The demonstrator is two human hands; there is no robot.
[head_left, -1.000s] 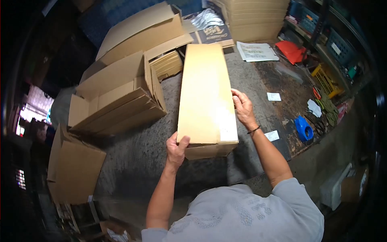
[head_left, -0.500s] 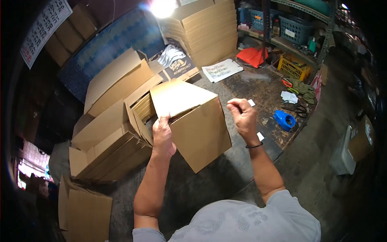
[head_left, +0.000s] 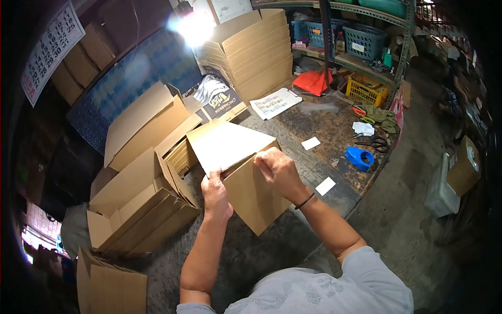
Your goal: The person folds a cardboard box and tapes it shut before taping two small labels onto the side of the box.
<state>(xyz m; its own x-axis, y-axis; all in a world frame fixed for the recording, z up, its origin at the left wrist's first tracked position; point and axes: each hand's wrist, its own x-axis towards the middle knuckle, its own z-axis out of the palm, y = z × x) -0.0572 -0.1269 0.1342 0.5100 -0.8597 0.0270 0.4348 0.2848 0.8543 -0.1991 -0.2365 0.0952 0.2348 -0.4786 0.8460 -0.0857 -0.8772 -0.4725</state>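
A brown cardboard box (head_left: 253, 201) is tilted in front of me, its bright upper panel (head_left: 230, 140) catching the lamp light. My left hand (head_left: 215, 194) grips the box's near left corner, thumb on top and fingers partly hidden behind the board. Over the edge between upper panel and front face is my right hand (head_left: 278, 168), closed with its fingers curled in a pinch. What those fingers hold, if anything, is hidden. A dark narrow gap runs along that edge between the two hands.
Open cardboard boxes (head_left: 138, 204) stand to the left, with stacked cartons (head_left: 259, 55) behind. On the worn table lie white cards (head_left: 325, 186), a blue tape dispenser (head_left: 360, 158), black scissors (head_left: 377, 143) and printed sheets (head_left: 275, 103). A yellow crate (head_left: 365, 90) sits near the shelf.
My right hand has moved left from beside the box onto its upper edge, still closed. My left hand keeps its grip on the corner. The camera view has shifted slightly.
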